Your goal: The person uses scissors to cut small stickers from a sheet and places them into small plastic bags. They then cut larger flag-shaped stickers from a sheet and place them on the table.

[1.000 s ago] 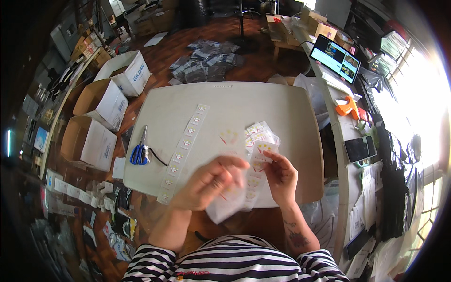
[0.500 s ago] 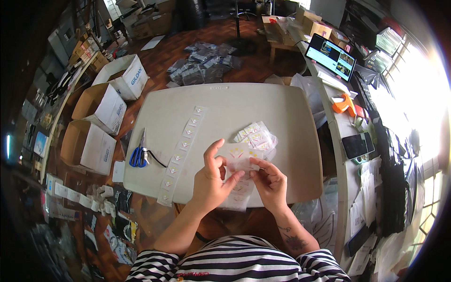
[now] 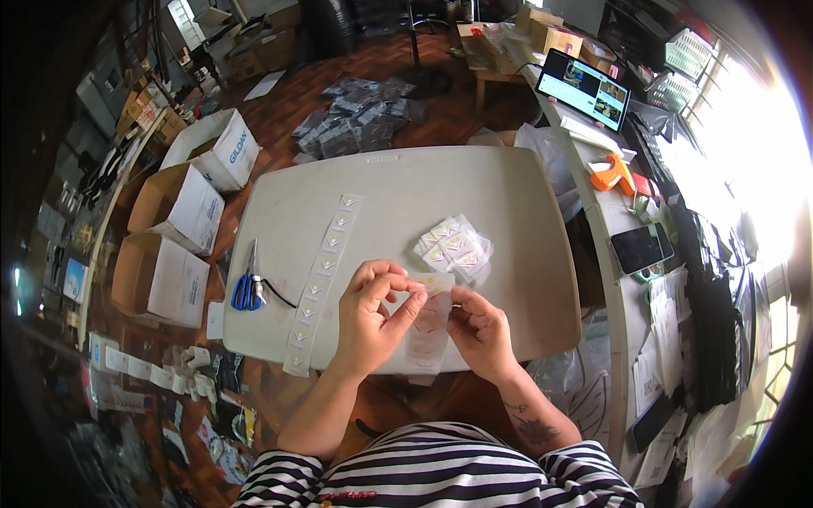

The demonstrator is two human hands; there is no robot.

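My left hand (image 3: 373, 322) has its thumb and fingers pinched on the upper left of a translucent sticker strip (image 3: 430, 322) with small yellow and red prints. My right hand (image 3: 479, 334) grips that strip's right side. A longer backing strip with a column of small printed labels (image 3: 318, 279) lies to the left on the pale table (image 3: 389, 182). Blue-handled scissors (image 3: 247, 289) with a black cord beside them lie at the table's left. A loose pile of cut printed sheets (image 3: 453, 250) sits just beyond my right hand.
Three open cartons (image 3: 174, 284) stand left of the table. A side counter (image 3: 597, 229) on the right carries a tablet (image 3: 583, 89), an orange tool (image 3: 612, 173) and a phone (image 3: 642, 247). Grey bagged bundles (image 3: 356, 118) lie on the floor ahead, and loose plastic (image 3: 199, 381) at lower left.
My left hand moved rightward from a blurred swipe to the strip, and its fingers have now bent over the top. My right hand came slightly left and down, still gripping the strip.
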